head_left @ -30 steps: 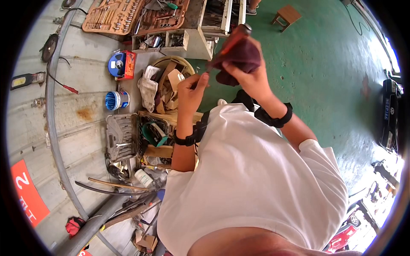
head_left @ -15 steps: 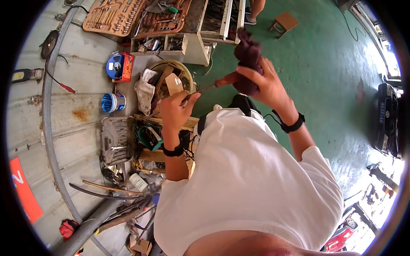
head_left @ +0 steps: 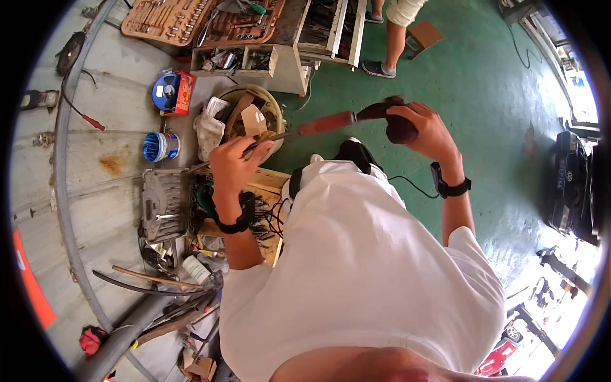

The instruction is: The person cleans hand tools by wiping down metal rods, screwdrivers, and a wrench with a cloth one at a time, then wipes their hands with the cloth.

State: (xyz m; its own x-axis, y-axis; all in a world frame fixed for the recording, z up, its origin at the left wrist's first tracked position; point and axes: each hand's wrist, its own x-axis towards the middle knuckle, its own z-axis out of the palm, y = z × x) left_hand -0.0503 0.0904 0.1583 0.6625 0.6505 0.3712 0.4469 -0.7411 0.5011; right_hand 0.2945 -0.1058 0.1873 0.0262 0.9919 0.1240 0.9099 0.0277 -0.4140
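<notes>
My left hand is closed round the metal shaft of a long tool that looks like a screwdriver. Its reddish-brown handle points right, toward my other hand, and the shaft runs on past my fingers to the lower left. Bunched in my right hand is a dark maroon cloth. A loose end of the cloth reaches left to the end of the handle; whether it touches there I cannot tell.
A round bin with cardboard stands beyond my left hand. Open socket sets lie near a drawer cabinet. A grey tool case is by the wall. Another person's leg and a wooden stool are ahead.
My right hand has moved right and slightly down with the cloth, off most of the handle, which now shows. My left hand has shifted left with the screwdriver. Another person's legs show more.
</notes>
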